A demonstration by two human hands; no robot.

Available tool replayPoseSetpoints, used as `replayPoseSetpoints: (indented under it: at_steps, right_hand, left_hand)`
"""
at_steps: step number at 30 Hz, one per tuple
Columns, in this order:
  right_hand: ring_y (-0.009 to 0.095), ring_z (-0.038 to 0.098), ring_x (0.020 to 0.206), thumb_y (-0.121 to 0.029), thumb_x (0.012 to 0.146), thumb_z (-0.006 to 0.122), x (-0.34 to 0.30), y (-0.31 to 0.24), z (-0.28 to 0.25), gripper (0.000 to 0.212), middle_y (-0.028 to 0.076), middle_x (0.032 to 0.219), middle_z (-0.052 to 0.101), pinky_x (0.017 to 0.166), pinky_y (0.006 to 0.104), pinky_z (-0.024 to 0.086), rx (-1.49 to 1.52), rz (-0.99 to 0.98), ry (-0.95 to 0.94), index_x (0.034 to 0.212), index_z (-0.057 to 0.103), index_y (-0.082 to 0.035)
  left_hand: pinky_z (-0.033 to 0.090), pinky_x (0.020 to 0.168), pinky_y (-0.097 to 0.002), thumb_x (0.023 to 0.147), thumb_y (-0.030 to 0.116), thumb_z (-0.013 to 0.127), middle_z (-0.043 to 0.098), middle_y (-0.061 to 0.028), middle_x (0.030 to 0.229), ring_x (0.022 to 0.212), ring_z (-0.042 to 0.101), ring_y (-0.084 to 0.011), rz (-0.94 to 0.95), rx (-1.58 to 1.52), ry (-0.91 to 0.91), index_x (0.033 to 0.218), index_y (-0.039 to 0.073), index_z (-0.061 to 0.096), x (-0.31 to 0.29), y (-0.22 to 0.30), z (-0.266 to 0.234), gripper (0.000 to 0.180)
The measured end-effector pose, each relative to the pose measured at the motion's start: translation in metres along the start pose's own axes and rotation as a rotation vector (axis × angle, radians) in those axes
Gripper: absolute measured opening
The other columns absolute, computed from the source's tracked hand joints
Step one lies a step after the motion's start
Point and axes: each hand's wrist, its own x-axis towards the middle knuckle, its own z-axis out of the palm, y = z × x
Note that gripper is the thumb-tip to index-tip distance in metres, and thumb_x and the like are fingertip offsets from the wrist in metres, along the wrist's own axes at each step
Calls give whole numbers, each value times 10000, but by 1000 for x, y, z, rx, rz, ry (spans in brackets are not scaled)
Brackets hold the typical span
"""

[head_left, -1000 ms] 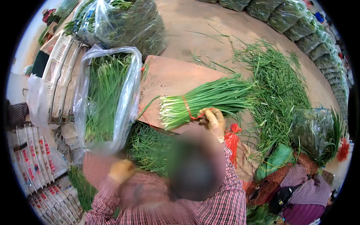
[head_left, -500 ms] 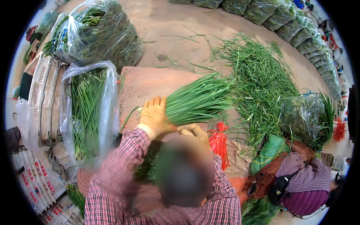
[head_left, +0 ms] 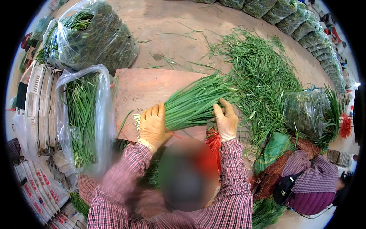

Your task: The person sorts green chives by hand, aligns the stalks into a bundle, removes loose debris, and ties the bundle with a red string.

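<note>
My left hand point(head_left: 153, 128), in a yellowish glove, is closed round a thick bunch of garlic chives point(head_left: 194, 101) near its pale cut ends. The bunch lies across a reddish board point(head_left: 146, 84), with its leaves fanned to the right. A thin red strand shows beside the left hand's wrist side. My right hand point(head_left: 226, 120), also gloved, pinches the leaves at the lower right edge of the bunch. Just under it hangs a bundle of red ties point(head_left: 214, 143), partly covered by a blurred round patch.
Loose green leaves point(head_left: 263, 76) lie heaped right of the board. On the left stand an open plastic bag of chives point(head_left: 82, 122), a larger filled bag point(head_left: 99, 38) and white crates point(head_left: 40, 103). A person in a checked sleeve point(head_left: 305, 168) sits at the right.
My right hand has moved from below the bunch, beside the left hand, up and right to the leaves. The left hand keeps its hold. The view has shifted slightly.
</note>
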Motion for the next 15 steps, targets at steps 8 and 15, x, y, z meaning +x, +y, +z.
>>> replayPoseSetpoints:
  at_steps: [8, 15]
  right_hand:
    - [88, 605, 581, -213, 921, 724, 20, 29, 19, 278, 49, 741, 675, 520, 242, 485, 82, 39, -49, 1087, 687, 8]
    - [101, 576, 553, -230, 948, 679, 34, 21, -14, 220, 31, 739, 655, 482, 241, 441, 392, 150, 145, 1004, 659, -18]
  left_hand:
    - [358, 1114, -467, 600, 426, 903, 511, -178, 1370, 1275, 487, -351, -17, -10, -2, 1481, -16, 371, 0, 5, -1, 1120]
    - [371, 1106, -459, 573, 414, 921, 515, -166, 1356, 1267, 494, -334, -40, 4, -16, 1466, -6, 382, -2, 3, -1, 1124]
